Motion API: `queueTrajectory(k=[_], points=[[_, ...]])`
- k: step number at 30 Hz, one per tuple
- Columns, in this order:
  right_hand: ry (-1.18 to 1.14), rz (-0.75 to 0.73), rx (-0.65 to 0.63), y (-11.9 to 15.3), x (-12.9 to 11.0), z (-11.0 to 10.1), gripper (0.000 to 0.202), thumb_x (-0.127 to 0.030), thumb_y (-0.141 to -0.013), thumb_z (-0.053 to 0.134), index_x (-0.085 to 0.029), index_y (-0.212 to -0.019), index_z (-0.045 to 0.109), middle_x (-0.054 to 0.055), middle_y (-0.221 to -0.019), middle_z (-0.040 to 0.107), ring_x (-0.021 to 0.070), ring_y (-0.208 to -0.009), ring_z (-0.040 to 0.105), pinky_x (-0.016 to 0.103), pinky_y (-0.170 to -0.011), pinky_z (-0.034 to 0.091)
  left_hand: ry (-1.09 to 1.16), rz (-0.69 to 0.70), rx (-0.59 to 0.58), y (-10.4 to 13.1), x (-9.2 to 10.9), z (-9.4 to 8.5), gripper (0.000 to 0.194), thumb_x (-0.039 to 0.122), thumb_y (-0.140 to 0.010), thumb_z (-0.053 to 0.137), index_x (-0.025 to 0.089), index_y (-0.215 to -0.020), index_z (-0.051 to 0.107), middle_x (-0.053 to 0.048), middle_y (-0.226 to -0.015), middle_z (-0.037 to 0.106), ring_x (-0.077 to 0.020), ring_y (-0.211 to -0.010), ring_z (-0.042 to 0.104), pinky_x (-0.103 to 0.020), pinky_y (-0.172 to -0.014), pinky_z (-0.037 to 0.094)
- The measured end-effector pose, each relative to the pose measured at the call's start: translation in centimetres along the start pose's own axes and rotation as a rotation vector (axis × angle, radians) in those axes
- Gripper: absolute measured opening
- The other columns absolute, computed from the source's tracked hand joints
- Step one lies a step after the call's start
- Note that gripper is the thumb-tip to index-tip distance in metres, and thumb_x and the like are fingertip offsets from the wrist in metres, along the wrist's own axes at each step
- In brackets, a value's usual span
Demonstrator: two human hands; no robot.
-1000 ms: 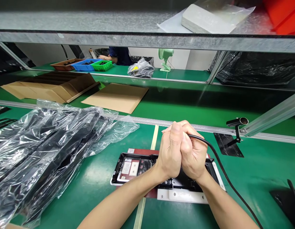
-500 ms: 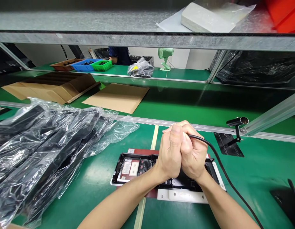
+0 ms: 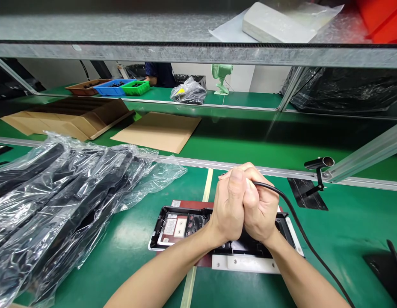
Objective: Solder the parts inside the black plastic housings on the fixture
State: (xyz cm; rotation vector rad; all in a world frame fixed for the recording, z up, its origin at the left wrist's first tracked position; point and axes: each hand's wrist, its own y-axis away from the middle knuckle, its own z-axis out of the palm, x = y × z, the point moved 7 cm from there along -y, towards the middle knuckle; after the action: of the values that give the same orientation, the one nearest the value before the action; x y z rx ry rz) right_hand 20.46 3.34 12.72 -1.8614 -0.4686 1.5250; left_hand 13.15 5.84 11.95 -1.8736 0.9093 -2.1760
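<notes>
My left hand [image 3: 229,205] and my right hand [image 3: 260,207] are pressed together, fingers closed, above a long black housing [image 3: 201,211]. A black cable [image 3: 297,222] comes out at the top of my right hand and curves down to the lower right. Whatever my left fingers close on is hidden. The housing lies in a dark red and white fixture [image 3: 245,262] on the green bench [image 3: 128,265]. Its left end shows a white label and several round dark red parts; its middle is partly covered by my hands.
Plastic-wrapped black parts [image 3: 76,192] lie at left. Behind are a cardboard box [image 3: 70,117] and a flat cardboard sheet [image 3: 160,128]. A small black tube on a stand [image 3: 318,164] is at right. A metal shelf [image 3: 185,54] crosses above. A person [image 3: 161,75] is far back.
My hands hold the same pose over the housing. At the left edge, the plastic wrap has shifted slightly.
</notes>
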Motion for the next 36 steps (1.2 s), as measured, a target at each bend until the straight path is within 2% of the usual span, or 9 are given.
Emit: queueTrajectory(k=[14,20,27,36], points=[[0.009,-0.002,0.01,0.02,0.0,-0.08,0.028,-0.025,-0.103,0.044,-0.021,-0.081,0.063,0.004,-0.086,0.065,0.0164,-0.076,0.06,0.036,-0.073,0.049,0.022,-0.003,-0.028,-0.23,0.33,0.42,0.059,0.053,-0.108,0.02,0.023,-0.065,0.046,-0.003,-0.072,0.049,-0.0179,-0.07,0.048,-0.036,-0.08,0.052],[0.02,0.008,0.009,0.01,0.17,-0.09,0.029,-0.027,-0.102,0.044,-0.021,-0.082,0.064,0.005,-0.086,0.065,0.0178,-0.076,0.061,0.037,-0.072,0.05,-0.012,-0.003,-0.006,-0.2,0.28,0.32,0.058,0.053,-0.108,0.019,0.023,-0.063,0.04,-0.003,-0.07,0.047,-0.0178,-0.068,0.046,-0.035,-0.076,0.051],[0.014,0.006,0.013,0.01,0.15,-0.09,0.029,-0.025,-0.102,0.044,-0.021,-0.081,0.064,0.005,-0.085,0.065,0.0173,-0.076,0.061,0.037,-0.072,0.05,-0.025,0.011,0.029,-0.08,0.19,0.0,0.056,0.053,-0.108,0.022,0.022,-0.069,0.048,-0.003,-0.076,0.053,-0.0177,-0.074,0.051,-0.035,-0.076,0.052],[0.016,0.002,0.012,-0.02,0.24,-0.03,0.029,-0.024,-0.102,0.044,-0.021,-0.081,0.064,0.005,-0.085,0.065,0.0172,-0.076,0.061,0.036,-0.072,0.05,-0.021,0.01,0.017,-0.26,0.25,0.12,0.057,0.053,-0.108,0.021,0.022,-0.069,0.048,-0.004,-0.076,0.054,-0.0184,-0.074,0.052,-0.035,-0.076,0.052]])
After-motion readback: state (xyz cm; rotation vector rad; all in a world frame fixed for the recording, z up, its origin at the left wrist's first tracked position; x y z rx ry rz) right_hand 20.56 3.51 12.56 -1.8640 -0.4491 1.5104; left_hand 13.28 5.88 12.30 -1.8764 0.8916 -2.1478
